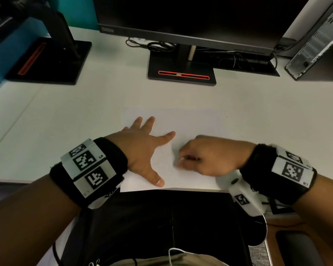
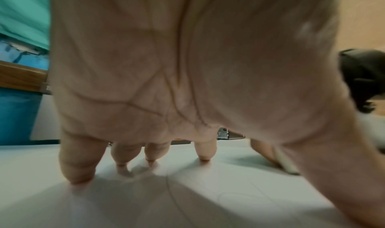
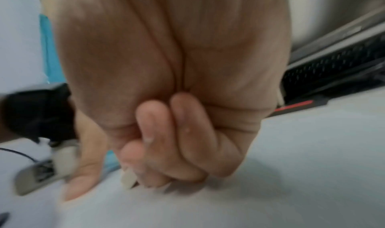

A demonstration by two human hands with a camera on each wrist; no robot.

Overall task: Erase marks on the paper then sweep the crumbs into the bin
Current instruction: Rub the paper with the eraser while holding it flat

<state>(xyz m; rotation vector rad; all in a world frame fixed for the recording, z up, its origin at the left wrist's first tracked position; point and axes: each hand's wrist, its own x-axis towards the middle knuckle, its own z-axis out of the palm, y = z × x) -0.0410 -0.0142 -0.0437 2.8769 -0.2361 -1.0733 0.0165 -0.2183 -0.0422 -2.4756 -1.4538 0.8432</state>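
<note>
Left grip: your left hand (image 1: 142, 144) lies flat on the left part of the paper (image 1: 190, 123), fingers straight and spread, thumb reaching toward the near edge; the left wrist view shows the fingertips (image 2: 79, 177) pressed onto the sheet. It is released, grasping nothing, only pinning the page.

Paper: one white sheet on the pale bench (image 1: 85, 104), long axis running left to right, its near edge at the bench's front edge. Faint curved pencil lines (image 2: 172, 197) show under your left palm; in the head view they are barely legible.

Right grip: your right hand (image 1: 206, 156) is curled, knuckles up, on the near right part of the sheet, just beside your left thumb. The fingers (image 3: 166, 141) are clenched around a small whitish eraser (image 3: 128, 178), whose tip juts out below them onto the paper. This hand is motion-blurred, so which way the eraser's long axis runs cannot be told.

Crumbs: a few dark specks (image 1: 238, 125) on the bench past the sheet's right edge, too small to be sure of.

Containers: no bin shows in any view.

Behind: a monitor stand (image 1: 182, 73) with a red slot beyond the paper, a second stand (image 1: 46, 60) far left, a computer tower (image 1: 315, 41) far right.
</note>
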